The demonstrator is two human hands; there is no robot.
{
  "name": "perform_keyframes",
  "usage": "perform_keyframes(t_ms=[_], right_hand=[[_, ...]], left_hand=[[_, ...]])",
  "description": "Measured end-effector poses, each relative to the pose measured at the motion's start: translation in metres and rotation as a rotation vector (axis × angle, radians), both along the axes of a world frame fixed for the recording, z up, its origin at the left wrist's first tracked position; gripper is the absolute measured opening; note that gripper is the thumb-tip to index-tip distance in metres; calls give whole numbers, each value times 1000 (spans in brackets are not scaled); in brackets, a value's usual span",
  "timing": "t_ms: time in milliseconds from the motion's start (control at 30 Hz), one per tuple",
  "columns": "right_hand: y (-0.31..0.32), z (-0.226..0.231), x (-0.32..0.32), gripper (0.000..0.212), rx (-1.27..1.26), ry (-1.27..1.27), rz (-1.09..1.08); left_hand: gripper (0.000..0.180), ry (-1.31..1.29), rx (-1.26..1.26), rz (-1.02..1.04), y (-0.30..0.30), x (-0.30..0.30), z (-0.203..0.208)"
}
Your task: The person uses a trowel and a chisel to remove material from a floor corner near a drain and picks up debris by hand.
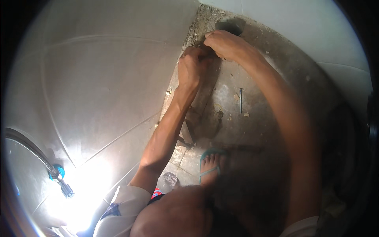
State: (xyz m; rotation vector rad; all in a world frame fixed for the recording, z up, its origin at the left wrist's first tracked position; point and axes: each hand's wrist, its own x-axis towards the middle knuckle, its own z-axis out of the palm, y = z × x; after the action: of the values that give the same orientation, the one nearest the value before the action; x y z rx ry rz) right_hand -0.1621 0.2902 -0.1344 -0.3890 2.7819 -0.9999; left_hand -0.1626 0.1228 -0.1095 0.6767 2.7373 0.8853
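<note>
Both of my hands are at the far end of the rough concrete floor (229, 81), close to the tiled wall on the left. My left hand (190, 66) is closed, its fingers curled down near the base of that wall. Just beyond it and to the right, my right hand (226, 46) is also closed, with the thumb side toward the left hand. Whatever lies between the fingers is dark and hidden by the hands. Right behind the right hand is a dark round opening (233, 26) in the floor.
A long nail (241, 100) lies on the floor among crumbs of debris. A teal flip-flop (211, 172) is on my foot, with a clear crumpled plastic item (170, 179) beside it. A flexible metal hose (33, 148) hangs by the left tiled wall (106, 83), near a bright glare.
</note>
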Motion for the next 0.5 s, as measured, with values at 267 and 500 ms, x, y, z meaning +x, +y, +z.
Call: perform_keyframes(t_ms=[267,500], right_hand=[[6,22,22,11,-163,-142,-127],[-46,53,107,23,-273,-185,-121]], left_hand=[[17,-129,-148,-161,-14,5,37],[24,-497,-623,-216,-84,21,103]])
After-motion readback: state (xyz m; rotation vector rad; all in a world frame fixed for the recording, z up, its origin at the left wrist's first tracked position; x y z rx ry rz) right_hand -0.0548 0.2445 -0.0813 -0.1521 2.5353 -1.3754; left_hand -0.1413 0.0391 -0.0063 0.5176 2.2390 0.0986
